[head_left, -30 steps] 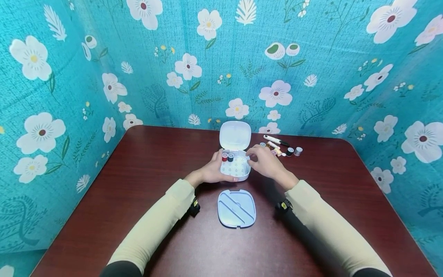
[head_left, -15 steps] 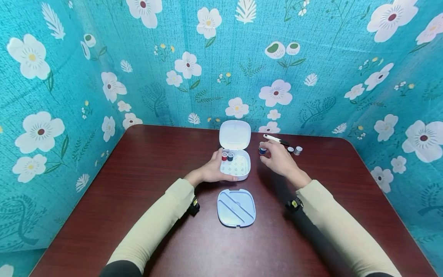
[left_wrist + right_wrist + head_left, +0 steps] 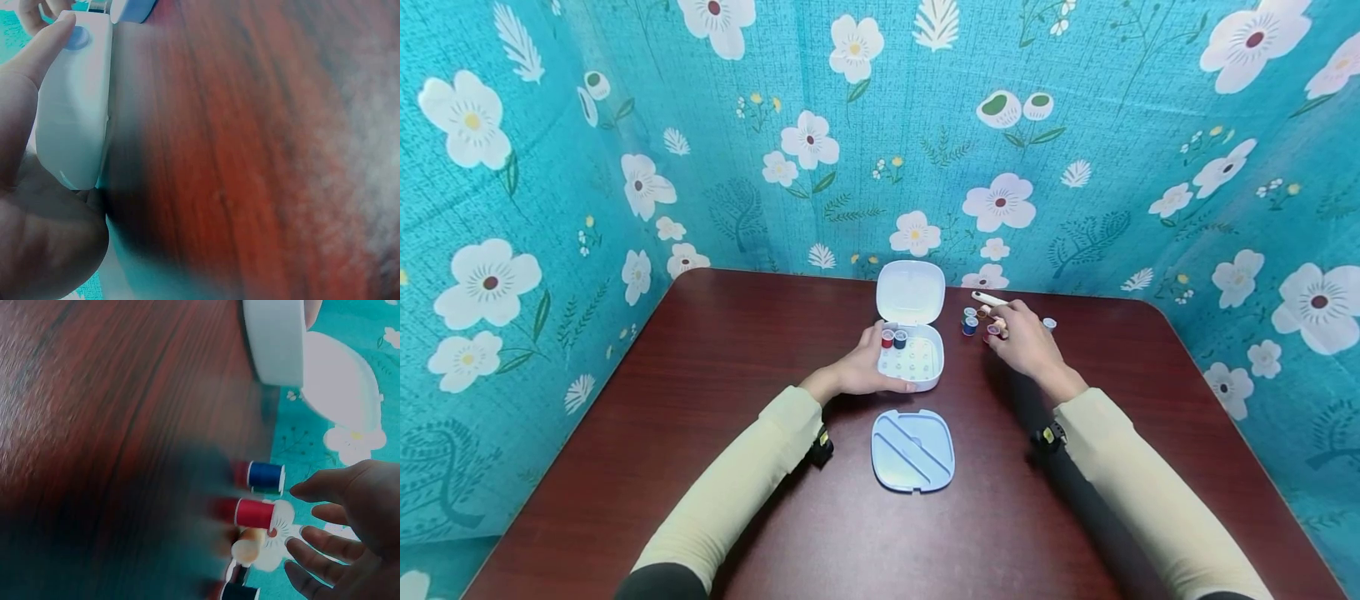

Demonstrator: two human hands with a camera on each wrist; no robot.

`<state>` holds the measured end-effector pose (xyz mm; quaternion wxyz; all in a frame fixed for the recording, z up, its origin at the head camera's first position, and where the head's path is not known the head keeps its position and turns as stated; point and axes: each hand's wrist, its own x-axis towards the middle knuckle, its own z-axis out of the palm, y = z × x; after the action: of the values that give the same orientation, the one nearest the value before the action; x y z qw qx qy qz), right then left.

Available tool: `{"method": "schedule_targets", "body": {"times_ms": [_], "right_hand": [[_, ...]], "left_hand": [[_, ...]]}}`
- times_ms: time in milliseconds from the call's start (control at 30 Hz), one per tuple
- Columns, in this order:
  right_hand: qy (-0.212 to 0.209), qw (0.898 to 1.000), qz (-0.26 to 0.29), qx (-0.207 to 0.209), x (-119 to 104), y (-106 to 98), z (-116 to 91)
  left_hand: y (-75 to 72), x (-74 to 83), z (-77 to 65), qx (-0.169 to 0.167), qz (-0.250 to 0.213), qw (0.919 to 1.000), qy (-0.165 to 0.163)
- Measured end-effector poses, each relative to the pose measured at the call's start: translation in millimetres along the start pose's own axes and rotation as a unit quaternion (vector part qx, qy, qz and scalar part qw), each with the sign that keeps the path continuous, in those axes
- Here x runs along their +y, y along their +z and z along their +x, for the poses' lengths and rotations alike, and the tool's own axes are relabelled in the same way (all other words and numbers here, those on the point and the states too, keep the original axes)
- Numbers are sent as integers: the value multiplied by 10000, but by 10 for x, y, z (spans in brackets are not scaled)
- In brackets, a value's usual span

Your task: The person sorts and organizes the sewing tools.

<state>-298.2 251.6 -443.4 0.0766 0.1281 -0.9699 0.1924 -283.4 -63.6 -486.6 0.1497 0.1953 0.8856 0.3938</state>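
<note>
My left hand (image 3: 853,373) grips the white open box (image 3: 929,383) at its left side, thumb along the front wall (image 3: 75,106). Inside the box stand a red thread spool (image 3: 887,340) and a dark thread spool (image 3: 901,340), side by side among rows of small pegs. My right hand (image 3: 1030,348) hovers at the loose spools right of the box. In the right wrist view its fingers are spread with nothing between them, close to a red thread spool (image 3: 255,514) and a blue thread spool (image 3: 267,475). A green spool is mostly hidden behind the blue one.
A pale blue square tray (image 3: 913,450) with diagonal ridges lies in front of the box. The box's lid (image 3: 911,292) stands raised behind. Near the right hand are a white stick-like tool (image 3: 988,298), a cream item (image 3: 248,548), a black spool (image 3: 239,592) and a pale-topped spool (image 3: 1049,323).
My right hand has moved right, from the box's right edge past the blue spool to the red one. The left hand, box and tray keep their places.
</note>
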Motion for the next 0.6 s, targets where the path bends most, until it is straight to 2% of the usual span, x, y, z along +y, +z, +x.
{"method": "schedule_targets", "body": {"times_ms": [367,600], "right_hand": [[90,9999,85,-4,136,21,31],[107,9997,127,-170,181,82,56]], "left_hand": [[-18,23,-4,10,-2,10000,-35],[-5,31,-16,-1,-56,10000,-30]]}}
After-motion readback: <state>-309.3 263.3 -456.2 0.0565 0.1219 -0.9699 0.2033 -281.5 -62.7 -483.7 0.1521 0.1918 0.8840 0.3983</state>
